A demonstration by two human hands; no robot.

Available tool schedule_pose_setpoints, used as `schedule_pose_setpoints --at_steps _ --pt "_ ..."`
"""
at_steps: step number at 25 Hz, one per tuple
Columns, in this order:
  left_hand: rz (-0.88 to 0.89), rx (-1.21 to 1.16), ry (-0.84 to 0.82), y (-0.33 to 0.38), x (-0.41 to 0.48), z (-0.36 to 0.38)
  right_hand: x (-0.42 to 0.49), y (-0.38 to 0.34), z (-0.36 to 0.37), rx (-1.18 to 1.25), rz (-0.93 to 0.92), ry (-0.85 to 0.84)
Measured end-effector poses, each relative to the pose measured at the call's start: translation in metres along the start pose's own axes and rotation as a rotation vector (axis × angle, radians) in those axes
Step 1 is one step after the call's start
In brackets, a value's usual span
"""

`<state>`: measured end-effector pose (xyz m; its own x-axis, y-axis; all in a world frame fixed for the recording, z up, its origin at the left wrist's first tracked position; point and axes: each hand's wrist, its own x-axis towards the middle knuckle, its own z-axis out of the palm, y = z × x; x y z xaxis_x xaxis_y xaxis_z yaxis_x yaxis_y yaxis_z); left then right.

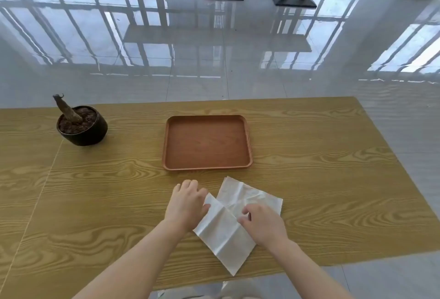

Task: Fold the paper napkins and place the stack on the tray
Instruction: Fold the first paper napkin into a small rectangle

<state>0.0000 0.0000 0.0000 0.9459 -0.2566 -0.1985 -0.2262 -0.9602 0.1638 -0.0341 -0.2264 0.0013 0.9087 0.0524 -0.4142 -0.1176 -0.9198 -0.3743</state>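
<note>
1. Wood-grain table point(95, 191) lies under you, with glossy floor point(214, 72) beyond. The tray point(207, 142) sits bare at its centre, well apart from the pot point(83, 132) on the left.
2. The napkins point(247, 195) lie near the front edge, just short of the tray and not on it. One flap slants toward you over the sheet beneath.
3. Your left hand point(187, 204) has its fingers curled, and the thumb seems to pinch the flap's far corner.
4. Your right hand point(263, 223) is curled too, fingertips down on the paper near the middle crease. Whether it pinches or only presses, I cannot tell.
5. The fold looks half made and askew. Use the right fingertips as an anchor on the crease, and carry the corner across with the left to meet the opposite edge.
6. Match the edges before you flatten. Paper this thin will likely tear or take a stray crease if dragged.
7. Run a flat palm along the fold, from the anchor outward.
8. Square the stack before you lift it to the tray.
</note>
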Motion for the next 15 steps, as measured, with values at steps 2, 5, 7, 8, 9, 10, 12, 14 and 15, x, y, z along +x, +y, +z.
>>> schedule_pose_setpoints --at_steps 2,5,7,8,9,10,12,14,15 --pt "0.028 -0.004 -0.064 0.007 0.002 0.01 -0.002 0.002 0.005 -0.027 0.049 -0.033" --pt "0.051 -0.024 -0.087 0.016 0.002 0.027 -0.004 0.002 0.012 -0.027 0.084 -0.043" --pt "0.067 -0.024 -0.112 0.018 0.005 0.034 -0.002 0.0 0.015 -0.028 0.094 -0.049" --pt "0.068 -0.023 -0.122 0.019 0.008 0.035 -0.002 0.0 0.016 -0.031 0.094 -0.055" --pt "0.076 -0.016 -0.129 0.02 0.009 0.035 -0.002 -0.001 0.018 -0.036 0.092 -0.07" --pt "0.084 -0.015 -0.139 0.022 0.01 0.034 -0.001 -0.001 0.02 -0.039 0.082 -0.079" --pt "0.096 -0.032 -0.124 0.023 0.011 0.034 0.0 0.0 0.022 -0.01 0.065 -0.081" --pt "0.107 -0.053 -0.106 0.022 0.01 0.034 0.001 0.001 0.022 0.019 0.05 -0.088" --pt "0.114 -0.058 -0.097 0.022 0.01 0.034 0.002 0.001 0.022 0.036 0.043 -0.091"
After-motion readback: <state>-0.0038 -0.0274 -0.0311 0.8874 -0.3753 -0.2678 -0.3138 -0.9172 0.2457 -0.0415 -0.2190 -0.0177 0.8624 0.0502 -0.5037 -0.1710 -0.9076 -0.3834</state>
